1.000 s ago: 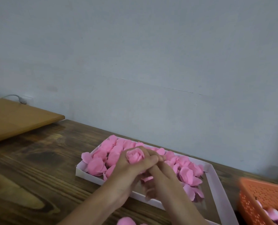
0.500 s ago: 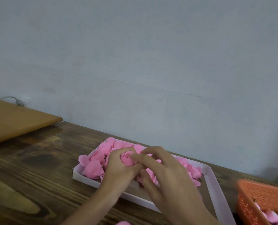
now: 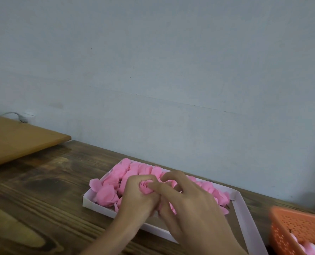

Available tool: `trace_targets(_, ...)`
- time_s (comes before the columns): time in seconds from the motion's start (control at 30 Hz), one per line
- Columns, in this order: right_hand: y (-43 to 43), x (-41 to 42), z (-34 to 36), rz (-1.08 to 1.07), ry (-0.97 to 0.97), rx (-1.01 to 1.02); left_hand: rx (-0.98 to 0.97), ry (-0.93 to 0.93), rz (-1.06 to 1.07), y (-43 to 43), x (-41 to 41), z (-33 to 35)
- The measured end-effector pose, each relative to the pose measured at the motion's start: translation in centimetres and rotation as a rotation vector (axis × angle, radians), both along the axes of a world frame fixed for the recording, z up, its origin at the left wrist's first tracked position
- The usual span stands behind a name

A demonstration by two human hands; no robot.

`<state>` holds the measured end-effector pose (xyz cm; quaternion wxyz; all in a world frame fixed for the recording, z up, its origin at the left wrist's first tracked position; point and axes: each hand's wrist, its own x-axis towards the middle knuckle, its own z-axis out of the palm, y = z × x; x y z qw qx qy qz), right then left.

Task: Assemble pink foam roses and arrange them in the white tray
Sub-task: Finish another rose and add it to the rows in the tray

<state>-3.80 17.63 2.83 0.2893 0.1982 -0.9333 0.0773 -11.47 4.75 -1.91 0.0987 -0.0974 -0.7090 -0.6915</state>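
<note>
Hands at work over a craft table: a person's left hand [image 3: 138, 199] grips a small pink foam rose [image 3: 146, 187] above the near-left part of a shallow white cardboard tray [image 3: 98, 206]. Its fingers are curled round the lower half of the bloom, so only the spiralled top shows. The right hand [image 3: 191, 205] meets it from the right. Its thumb and one bent fingertip pinch the right edge of the rose, while its other fingers arch loosely spread above the tray.

The tray lies on a dark stained wooden table [image 3: 42, 208], close to a pale blue-grey wall [image 3: 153, 70] on the far side. A crowd of pink foam blooms [image 3: 107, 195] is packed together across the tray's left and far parts, and a few petals spill over its left rim. The tray's brown floor shows along the right end.

At the near right edge of the scene stands an orange perforated plastic basket [image 3: 296, 227], just beside the tray's right wall, with pale pink foam pieces [image 3: 309, 249] inside it. At far left a light tan wooden board [image 3: 15, 142] sits raised above the tabletop, and a white cable [image 3: 15, 115] runs along its far edge against the wall.
</note>
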Motion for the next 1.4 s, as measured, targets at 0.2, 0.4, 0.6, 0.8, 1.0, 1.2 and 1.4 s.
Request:
trace_targets(0.2, 0.9, -0.7, -0.7, 0.082, -0.089, -0.349, 0.211, 0.032, -0.161, 0.8, 0.4, 0.4)
trace_targets(0.4, -0.5, -1.2, -2.3, 0.181, -0.376, -0.796, 0.598, -0.253, -0.392, 0.5, 1.2, 0.9)
trace_targets(0.6, -0.9, -1.3, -2.6, 0.193, -0.309, -0.795, 0.679, -0.271, -0.510, 1.5, 2.6, 1.1)
trace_targets(0.8, -0.9, -1.5, -1.4, 0.325, -0.673, -1.258, 0.499, -0.132, -0.707, 0.0, 2.4, 1.6)
trace_targets(1.0, -2.2, -1.3, -0.7, 0.345, -1.018, -1.662, 0.446, -0.074, -0.754, -0.6, 1.5, 1.2)
trace_targets(1.2, -2.4, -1.4, -1.7, 0.229, -0.689, -1.381, 0.413, -0.120, -0.556, 0.1, 1.5, 1.2)
trace_targets(1.4, -2.7, -1.1, -1.5, 0.254, -0.755, -1.436, 0.395, -0.070, -0.535, 0.1, 1.6, 1.2)
